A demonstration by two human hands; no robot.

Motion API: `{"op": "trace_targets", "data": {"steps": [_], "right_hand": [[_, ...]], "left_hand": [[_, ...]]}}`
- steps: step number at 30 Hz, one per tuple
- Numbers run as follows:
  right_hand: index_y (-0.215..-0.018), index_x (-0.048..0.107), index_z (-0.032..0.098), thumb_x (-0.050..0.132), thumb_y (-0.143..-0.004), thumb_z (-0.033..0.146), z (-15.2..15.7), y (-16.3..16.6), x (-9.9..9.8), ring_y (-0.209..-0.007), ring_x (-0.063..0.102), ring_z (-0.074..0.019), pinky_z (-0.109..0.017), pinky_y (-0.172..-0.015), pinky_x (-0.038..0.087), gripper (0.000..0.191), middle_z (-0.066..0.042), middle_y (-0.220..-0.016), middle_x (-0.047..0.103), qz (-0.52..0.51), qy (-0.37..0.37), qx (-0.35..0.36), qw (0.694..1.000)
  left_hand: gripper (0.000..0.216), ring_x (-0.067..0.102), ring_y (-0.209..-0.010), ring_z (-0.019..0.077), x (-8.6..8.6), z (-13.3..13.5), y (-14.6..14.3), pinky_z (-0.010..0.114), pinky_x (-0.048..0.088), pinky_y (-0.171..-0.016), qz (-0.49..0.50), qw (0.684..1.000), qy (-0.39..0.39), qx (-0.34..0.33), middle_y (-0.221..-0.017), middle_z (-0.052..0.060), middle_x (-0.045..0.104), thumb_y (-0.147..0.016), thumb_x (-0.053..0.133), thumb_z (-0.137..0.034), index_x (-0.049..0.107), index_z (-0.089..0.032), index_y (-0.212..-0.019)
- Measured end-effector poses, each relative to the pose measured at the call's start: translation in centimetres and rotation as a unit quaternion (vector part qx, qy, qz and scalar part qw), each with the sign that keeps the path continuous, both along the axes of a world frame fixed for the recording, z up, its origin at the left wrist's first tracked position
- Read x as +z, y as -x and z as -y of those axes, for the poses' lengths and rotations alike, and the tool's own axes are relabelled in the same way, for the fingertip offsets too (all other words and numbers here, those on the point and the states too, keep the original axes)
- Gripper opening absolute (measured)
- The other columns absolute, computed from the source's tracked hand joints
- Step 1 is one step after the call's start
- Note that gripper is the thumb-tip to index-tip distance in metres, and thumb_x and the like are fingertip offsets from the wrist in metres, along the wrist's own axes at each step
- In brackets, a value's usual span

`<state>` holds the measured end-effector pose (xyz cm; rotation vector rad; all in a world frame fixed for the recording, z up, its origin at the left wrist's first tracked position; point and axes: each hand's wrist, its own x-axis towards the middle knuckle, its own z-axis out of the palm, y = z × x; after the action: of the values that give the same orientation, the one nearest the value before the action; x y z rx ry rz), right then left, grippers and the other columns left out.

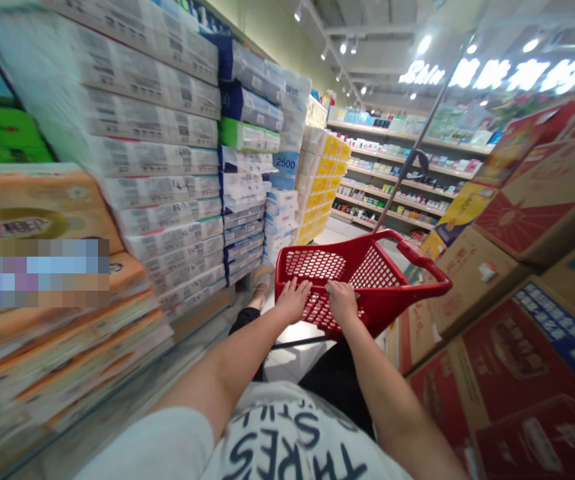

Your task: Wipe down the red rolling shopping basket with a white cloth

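Observation:
A red plastic shopping basket (367,267) with a mesh wall and a long grey pull handle (417,143) stands in the aisle in front of me. Both my hands rest on its near rim. My left hand (292,298) lies on the rim with fingers curled over the edge. My right hand (341,300) grips the rim beside it, fingers wrapped over. The basket looks empty inside.
Stacks of wrapped tissue packs (167,167) tower on my left, close by. Red and brown cardboard boxes (517,280) pile up on my right. The narrow aisle floor (332,233) runs ahead to shelves of goods (392,180) at the far end.

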<state>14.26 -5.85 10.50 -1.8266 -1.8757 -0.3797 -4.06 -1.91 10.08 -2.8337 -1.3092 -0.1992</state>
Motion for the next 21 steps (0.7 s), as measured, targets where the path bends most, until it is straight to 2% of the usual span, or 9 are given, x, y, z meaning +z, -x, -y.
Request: {"op": "trace_targets", "data": {"steps": [3,6,12,14,17,21], "right_hand": [[-0.113,0.064,0.013,0.044,-0.082,0.011,0.5,-2.6,0.4,-0.105,0.053,-0.0221,-0.035,-0.099,0.031,0.037,-0.01,-0.111,0.066,-0.009,-0.041,-0.053,0.998],[-0.111,0.064,0.012,0.044,-0.082,0.012,0.9,-3.7,0.1,-0.104,0.05,-0.0226,-0.034,-0.099,0.03,0.036,-0.01,-0.111,0.066,-0.005,-0.064,-0.06,0.996],[-0.111,0.063,0.013,0.042,-0.082,0.01,0.6,-1.0,-1.2,-0.108,0.044,-0.0251,-0.035,-0.102,0.026,0.036,-0.011,-0.111,0.063,-0.013,-0.078,-0.09,0.993],[-0.113,0.062,0.012,0.041,-0.083,0.009,0.2,0.6,-1.4,-0.109,0.044,-0.0252,-0.035,-0.103,0.025,0.037,-0.011,-0.113,0.062,-0.003,-0.056,-0.077,0.995],[-0.118,0.06,0.013,0.041,-0.085,0.008,-0.5,2.7,-1.2,-0.109,0.045,-0.0234,-0.033,-0.102,0.026,0.038,-0.01,-0.117,0.062,0.02,0.002,-0.015,1.0],[-0.117,0.06,0.017,0.041,-0.086,0.009,-0.8,3.5,-0.5,-0.106,0.047,-0.0209,-0.03,-0.098,0.03,0.037,-0.007,-0.116,0.063,0.031,0.026,0.027,0.999]], "left_hand": [[0.075,0.013,-0.143,0.0382,-0.4,-0.3,-0.2,0.049,0.017,-0.116,0.008,1.0,-0.003,-0.002,-0.157,0.007,0.023,-0.081,0.049,-0.019,0.02,-0.014,-0.15],[0.076,0.012,-0.143,0.038,-0.6,-0.4,-0.3,0.05,0.017,-0.116,0.01,1.0,-0.003,0.0,-0.157,0.009,0.023,-0.081,0.05,-0.019,0.019,-0.013,-0.15],[0.077,0.013,-0.143,0.0381,-0.4,-0.1,-0.1,0.049,0.016,-0.116,0.001,1.0,-0.004,-0.001,-0.157,0.007,0.022,-0.081,0.053,-0.021,0.019,-0.015,-0.15],[0.077,0.012,-0.143,0.0381,-0.3,-0.1,-0.1,0.049,0.015,-0.116,-0.002,1.0,-0.004,0.002,-0.157,0.007,0.022,-0.081,0.052,-0.021,0.019,-0.015,-0.15],[0.073,0.012,-0.144,0.036,-0.4,-0.2,-0.1,0.049,0.017,-0.116,-0.009,1.0,-0.002,0.008,-0.156,0.008,0.024,-0.083,0.048,-0.02,0.019,-0.016,-0.15],[0.072,0.013,-0.144,0.0345,-0.2,-0.3,-0.1,0.049,0.019,-0.115,-0.019,1.0,-0.005,0.012,-0.156,0.007,0.023,-0.083,0.046,-0.018,0.02,-0.017,-0.15]]}}
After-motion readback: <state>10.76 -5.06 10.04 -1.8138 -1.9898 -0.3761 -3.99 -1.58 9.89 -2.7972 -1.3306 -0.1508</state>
